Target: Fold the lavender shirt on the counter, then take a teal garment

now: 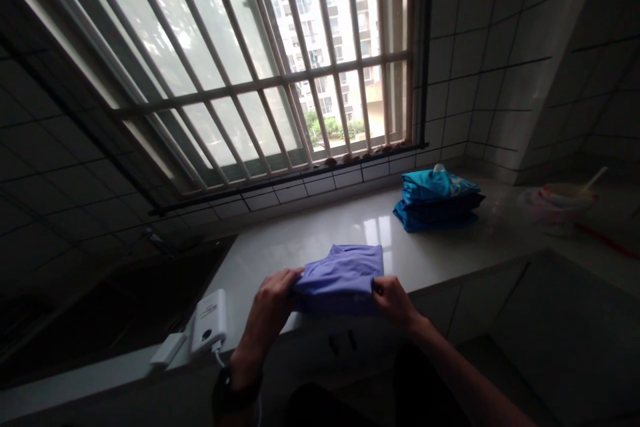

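Note:
A purple garment (345,270), partly folded, lies on the pale countertop (280,227) and hangs a little over its front edge. At the cloth's left side, my left hand (276,290) has its fingers closed on the fabric; a dark band circles that wrist. My right hand (393,299) pinches the front right corner of the same cloth. Farther back to the right sits a stack of folded blue clothes (437,200), bright blue on top and darker below, with a small pale object on it.
Left of my hands are a white power bank (210,320) with a cable and a small white block (168,349), beside the dark sink (125,307). A bowl-like container (560,203) stands far right. Behind the counter is a barred window (250,80).

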The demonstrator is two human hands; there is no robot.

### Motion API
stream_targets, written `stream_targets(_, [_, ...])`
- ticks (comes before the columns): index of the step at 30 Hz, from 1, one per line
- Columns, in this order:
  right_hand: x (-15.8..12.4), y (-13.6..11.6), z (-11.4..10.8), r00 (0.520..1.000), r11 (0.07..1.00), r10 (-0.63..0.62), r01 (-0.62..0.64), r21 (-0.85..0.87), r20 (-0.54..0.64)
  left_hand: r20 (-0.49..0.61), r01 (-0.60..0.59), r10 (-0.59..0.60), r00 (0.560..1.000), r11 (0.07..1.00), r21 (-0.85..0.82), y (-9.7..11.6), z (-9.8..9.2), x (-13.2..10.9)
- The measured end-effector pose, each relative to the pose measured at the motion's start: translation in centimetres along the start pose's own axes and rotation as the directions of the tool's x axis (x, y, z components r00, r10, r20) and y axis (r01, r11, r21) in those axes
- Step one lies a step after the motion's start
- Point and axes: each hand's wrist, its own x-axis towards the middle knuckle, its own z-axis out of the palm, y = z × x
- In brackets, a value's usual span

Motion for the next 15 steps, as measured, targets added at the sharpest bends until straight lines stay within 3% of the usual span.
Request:
stream_targets(3, [3.7, 0.9, -0.5, 0.966, 0.98, 0.157, -0.178, -0.088, -0.204, -0.162, 0.008, 0.002, 0.987, 0.998, 0.065, 2.1, 2.0, 4.5])
stream_targets(4, [4.4, 1.4, -0.3, 0.949, 0.965, 0.186, -0.224, -0.132, -0.255, -0.151, 0.034, -0.021, 0.988, 0.996, 0.083, 2.7, 3.2, 5.7])
stream_targets(6, [4.9, 2.3, 0.7, 0.939, 0.934, 0.208, -0.273, -0.229, -0.274, -0.016, 0.094, -0.093, 0.996, 0.988, 0.124, 3.4, 6.1, 6.9])
stream_targets(8, [4.6, 3.1, 1.7, 0.95, 0.917, 0.214, -0.277, -0.288, -0.229, 0.133, 0.131, -0.154, 0.979, 0.976, 0.172, 3.6, 9.1, 7.0])
stream_targets(10, [4.0, 3.5, 2.5, 0.954, 0.922, 0.206, -0.264, -0.283, -0.219, 0.182, 0.13, -0.167, 0.969, 0.971, 0.199, 3.2, 11.5, 6.5])
stream_targets(12, [3.7, 3.7, 2.7, 0.947, 0.93, 0.209, -0.269, -0.251, -0.242, 0.145, 0.117, -0.147, 0.978, 0.974, 0.195, 2.7, 13.1, 5.8])
stream_targets(15, [3.7, 3.5, 2.5, 0.933, 0.925, 0.242, -0.305, -0.228, -0.266, 0.049, 0.17, -0.181, 0.982, 0.971, 0.169, 2.6, 13.8, 5.0])
